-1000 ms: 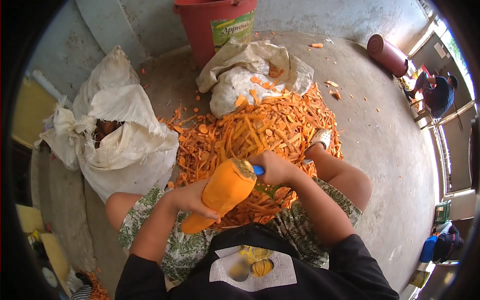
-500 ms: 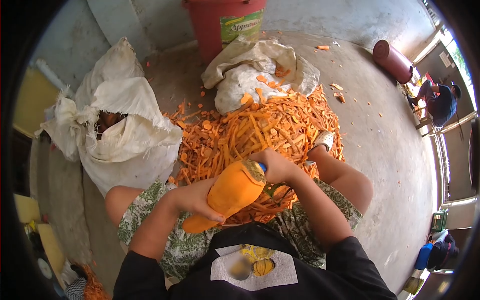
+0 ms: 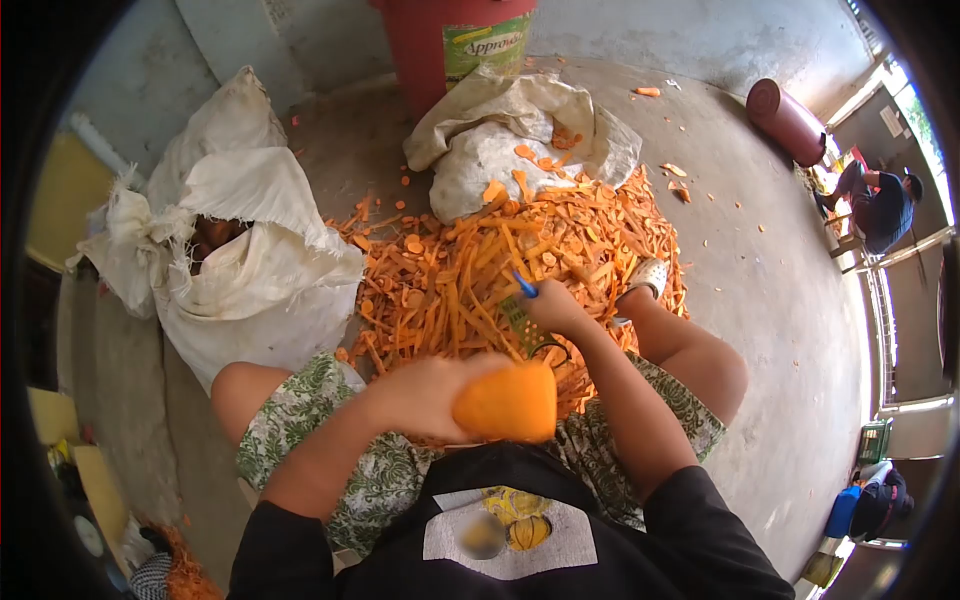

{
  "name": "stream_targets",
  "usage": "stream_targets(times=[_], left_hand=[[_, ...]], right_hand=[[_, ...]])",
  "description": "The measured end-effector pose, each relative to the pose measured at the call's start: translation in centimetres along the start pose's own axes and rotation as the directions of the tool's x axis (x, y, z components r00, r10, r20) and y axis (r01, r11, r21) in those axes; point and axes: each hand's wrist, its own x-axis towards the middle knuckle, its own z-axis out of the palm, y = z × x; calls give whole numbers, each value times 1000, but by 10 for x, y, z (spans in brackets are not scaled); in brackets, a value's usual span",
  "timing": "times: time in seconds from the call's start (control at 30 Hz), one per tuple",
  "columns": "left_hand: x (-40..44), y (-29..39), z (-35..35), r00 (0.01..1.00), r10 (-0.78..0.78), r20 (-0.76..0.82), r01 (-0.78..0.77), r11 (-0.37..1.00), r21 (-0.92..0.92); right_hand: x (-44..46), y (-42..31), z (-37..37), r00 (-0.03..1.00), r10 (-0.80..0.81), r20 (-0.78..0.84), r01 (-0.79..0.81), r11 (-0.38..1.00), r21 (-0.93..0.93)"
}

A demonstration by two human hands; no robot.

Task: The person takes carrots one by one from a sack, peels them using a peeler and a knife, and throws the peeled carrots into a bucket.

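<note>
Gripped in my left hand (image 3: 425, 393) is a thick peeled orange vegetable (image 3: 515, 402), held low in front of my shirt. Its far end points right, and my fingers blur slightly with motion. My right hand (image 3: 555, 308) is closed on a blue-handled cutting tool (image 3: 527, 286) with a greenish blade full of holes. That blade hangs over the heap, apart from the vegetable. Beneath both hands spreads a big pile of orange peelings (image 3: 470, 290), mixed strips and round slices.
A white woven sack (image 3: 270, 280) with reddish-brown contents stands at left. Another crumpled sack (image 3: 500, 150) lies behind the peelings, before a red bin (image 3: 420, 50). A maroon cylinder (image 3: 785, 120) lies at right, near a seated person (image 3: 885, 210). Orange scraps dot the concrete floor.
The vegetable has turned and come nearer my body, its cut end now facing right. My right hand has moved up and away from it with the tool.
</note>
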Motion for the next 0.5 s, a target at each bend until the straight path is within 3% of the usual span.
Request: stream_targets(times=[0.03,0.1,0.23,0.3,0.5], left_hand=[[-3,-7,-9,994,-33,-109,39,998,50],[-5,-8,-21,953,-90,-290,108,993,45],[-12,-20,-25,901,-165,-401,170,985,-23],[-16,-27,-22,877,-111,-467,107,994,-36],[-19,-42,-16,813,-60,-579,58,998,-21]], right_hand=[[0,-2,-7,998,53,-45,-56,997,-47],[-7,-9,-14,998,57,-40,-55,997,46],[-22,-26,-22,989,28,-142,-27,1000,13],[-31,-34,-25,978,-56,-200,75,993,90],[-63,-52,-37,925,-246,-290,267,963,35]])
